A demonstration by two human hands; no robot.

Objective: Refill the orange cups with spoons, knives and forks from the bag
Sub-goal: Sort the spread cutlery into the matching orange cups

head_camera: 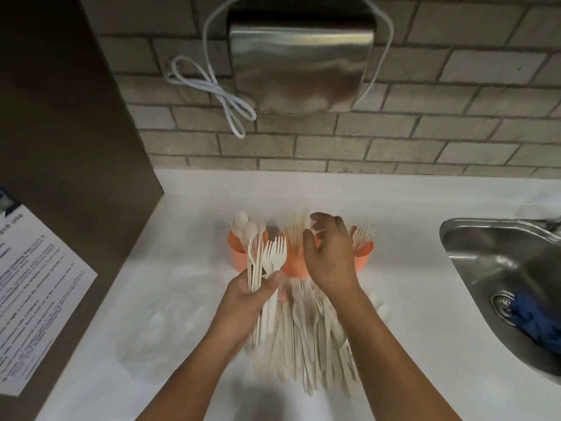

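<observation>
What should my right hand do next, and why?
Probably let go: the right hand seems to pinch a blurred white piece over the middle orange cup, which holds what look like knives. The left hand grips more forks to sort.

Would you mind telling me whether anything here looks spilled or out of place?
A heap of loose cutlery lies spread on the counter before the orange cups, and a blue cloth lies in the sink beside its drain.

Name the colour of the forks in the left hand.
The forks are cream-white; head view.
</observation>
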